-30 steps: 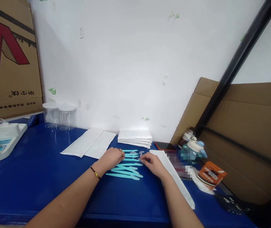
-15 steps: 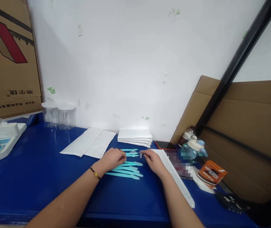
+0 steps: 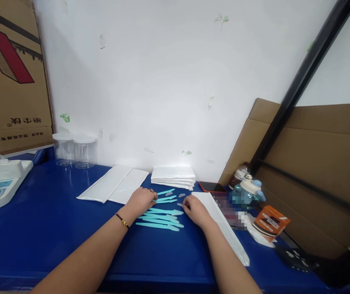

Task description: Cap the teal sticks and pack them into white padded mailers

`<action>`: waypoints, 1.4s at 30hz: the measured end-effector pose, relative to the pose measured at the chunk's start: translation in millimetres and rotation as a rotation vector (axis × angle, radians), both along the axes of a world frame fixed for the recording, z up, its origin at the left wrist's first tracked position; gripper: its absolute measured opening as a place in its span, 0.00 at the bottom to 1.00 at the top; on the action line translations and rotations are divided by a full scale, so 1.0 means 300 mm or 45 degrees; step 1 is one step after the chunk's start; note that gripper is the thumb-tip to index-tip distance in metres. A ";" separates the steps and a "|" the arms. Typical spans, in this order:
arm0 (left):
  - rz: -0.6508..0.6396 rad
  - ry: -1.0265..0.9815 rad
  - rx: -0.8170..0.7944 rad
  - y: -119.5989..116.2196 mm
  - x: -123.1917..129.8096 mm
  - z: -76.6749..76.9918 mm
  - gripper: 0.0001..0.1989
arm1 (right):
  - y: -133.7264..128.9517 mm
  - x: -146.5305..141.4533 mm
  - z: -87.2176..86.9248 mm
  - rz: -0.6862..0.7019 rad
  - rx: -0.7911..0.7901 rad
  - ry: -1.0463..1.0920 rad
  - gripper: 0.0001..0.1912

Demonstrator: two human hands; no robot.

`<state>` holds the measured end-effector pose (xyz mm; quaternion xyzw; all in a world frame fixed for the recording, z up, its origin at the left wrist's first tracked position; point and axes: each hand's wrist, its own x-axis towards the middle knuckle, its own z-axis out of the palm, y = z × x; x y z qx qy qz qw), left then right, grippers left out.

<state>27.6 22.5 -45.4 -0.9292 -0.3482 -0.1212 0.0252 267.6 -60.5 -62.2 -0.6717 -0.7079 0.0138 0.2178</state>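
Centrally, just below the middle of the frame, slim turquoise razors, seemingly eyebrow razors, lie in a loose row on the blue table, wider ends toward the right. The left hand comes in from the lower left, fingers curled over the left ends of the upper razors; its fingertips are hidden, so I cannot tell whether they pinch one. The right hand, entering from the lower right, has its fingers bent together, tips down beside a small clear piece; I cannot tell whether it grips that. Above the razors, near the center, sits a stack of white packets, with two flat white packets to its left. A long white packet slants beside the right forearm. Farther right are a red-edged phone and an orange pouch.
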 end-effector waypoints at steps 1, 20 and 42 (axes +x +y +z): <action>-0.008 0.015 0.025 -0.003 0.001 0.003 0.09 | 0.002 0.003 -0.006 0.012 -0.016 0.056 0.02; 0.006 -0.040 0.103 -0.021 -0.012 0.013 0.09 | -0.010 0.011 0.007 0.177 0.064 0.269 0.09; 0.030 -0.091 0.117 -0.009 -0.023 0.002 0.09 | -0.007 0.012 0.003 0.205 0.200 0.274 0.09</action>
